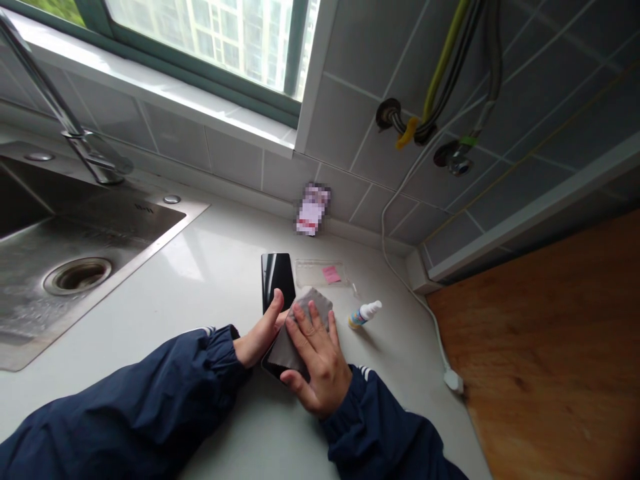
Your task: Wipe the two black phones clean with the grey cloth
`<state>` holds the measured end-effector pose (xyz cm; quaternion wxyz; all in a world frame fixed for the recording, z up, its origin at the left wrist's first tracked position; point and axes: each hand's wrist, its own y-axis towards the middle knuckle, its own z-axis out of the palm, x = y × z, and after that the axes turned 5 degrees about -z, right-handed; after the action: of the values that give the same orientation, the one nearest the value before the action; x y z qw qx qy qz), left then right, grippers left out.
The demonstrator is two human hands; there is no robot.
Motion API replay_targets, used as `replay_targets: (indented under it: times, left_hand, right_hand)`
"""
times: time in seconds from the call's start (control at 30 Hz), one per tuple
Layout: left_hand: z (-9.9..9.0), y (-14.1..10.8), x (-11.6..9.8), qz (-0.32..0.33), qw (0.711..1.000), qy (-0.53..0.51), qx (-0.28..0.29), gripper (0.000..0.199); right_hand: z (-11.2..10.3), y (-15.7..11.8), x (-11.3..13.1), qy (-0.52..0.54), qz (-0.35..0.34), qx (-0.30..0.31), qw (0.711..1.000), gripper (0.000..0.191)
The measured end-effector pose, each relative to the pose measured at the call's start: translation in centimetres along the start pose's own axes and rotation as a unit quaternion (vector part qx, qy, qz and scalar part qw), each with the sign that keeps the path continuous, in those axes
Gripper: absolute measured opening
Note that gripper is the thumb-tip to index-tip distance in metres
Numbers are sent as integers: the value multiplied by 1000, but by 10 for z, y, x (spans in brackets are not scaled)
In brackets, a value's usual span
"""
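A grey cloth (287, 345) lies over a dark flat device, whose black edge shows beneath it. My right hand (320, 357) presses flat on the cloth with its fingers spread. At the device's left side is my left hand (263, 330), thumb raised; its other fingers are mostly hidden behind the cloth and device. Just beyond my left hand, a black phone (277, 273) lies on the white counter (215, 267). A clear case (307, 273) with a pink slip (331, 274) rests to its right. The small spray bottle (364, 315) stands right of my right hand.
A steel sink (125, 230) with a tap (87, 150) is at the left. Another phone (313, 210), its screen blurred, leans against the tiled wall (330, 127). A white cable (400, 277) runs down to a plug (453, 382) at the counter's right edge, beside a wooden surface (545, 347).
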<state>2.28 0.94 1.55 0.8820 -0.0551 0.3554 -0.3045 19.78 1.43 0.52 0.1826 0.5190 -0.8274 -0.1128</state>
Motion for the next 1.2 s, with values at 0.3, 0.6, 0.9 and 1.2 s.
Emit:
replay_targets:
  times: [0.3, 0.6, 0.9, 1.2]
  left_hand:
    - [-1, -2, -5, -17, 986, -65, -153, 94]
    - [1, 1, -9, 19, 989, -117, -85, 92]
    - [-1, -2, -9, 15, 992, -123, -21, 94]
    - [-1, 1, -3, 25, 997, -54, 57, 86]
  right_hand:
    - [-6, -3, 15, 15, -73, 32, 997, 73]
    - [-10, -2, 18, 49, -137, -29, 989, 63]
    - [-4, -3, 15, 42, -55, -83, 994, 59]
    - [8, -5, 3, -7, 74, -79, 994, 66]
